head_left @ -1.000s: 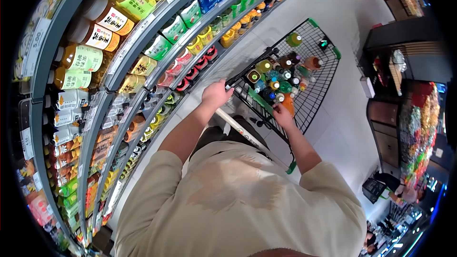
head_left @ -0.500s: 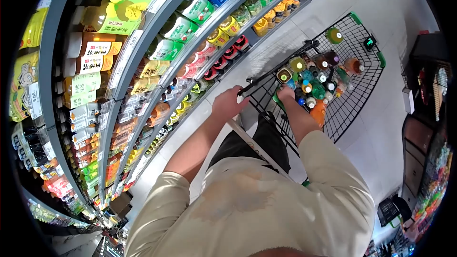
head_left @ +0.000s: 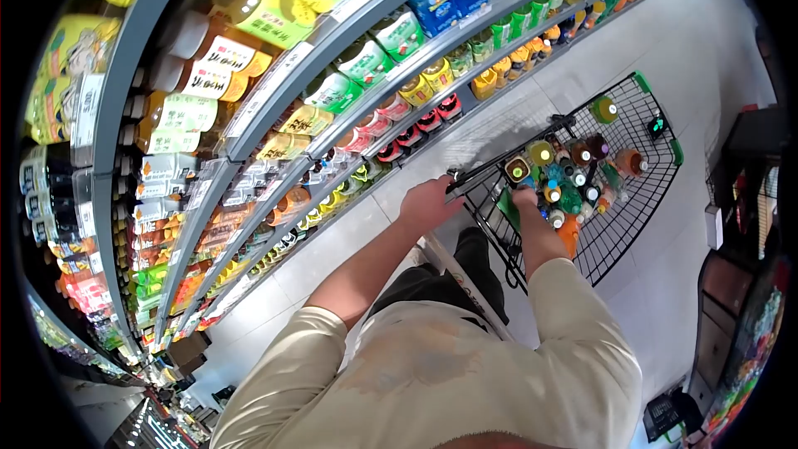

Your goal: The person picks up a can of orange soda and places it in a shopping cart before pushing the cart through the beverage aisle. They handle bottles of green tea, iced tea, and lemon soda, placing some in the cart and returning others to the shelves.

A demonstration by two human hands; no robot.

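Note:
A black wire shopping cart [head_left: 619, 237] with green corner caps stands ahead of me, holding several drink bottles. My left hand [head_left: 430, 204] is closed round the black handle at the cart's near left corner. Inside the basket, my right hand [head_left: 524, 198] reaches down among the bottles. Its fingers are mostly hidden, so I cannot make out whether it grips anything. Close to it are a bottle with a dark square-looking top [head_left: 517, 169], a green bottle [head_left: 570, 199] and an orange bottle [head_left: 568, 234]. A green panel [head_left: 508, 209] lies beside that hand.
Long shelves [head_left: 274, 87] of bottled drinks with price labels curve along my left. Pale tiled floor [head_left: 657, 283] surrounds the cart. Dark fixtures [head_left: 752, 158] and colourful packaged goods [head_left: 752, 357] line the right side. A black basket-like object [head_left: 662, 417] sits at lower right.
The cart and both hands appear slightly lower and further right in view, and the shelves have shifted right too. Both hands keep about the same places on and in the cart.

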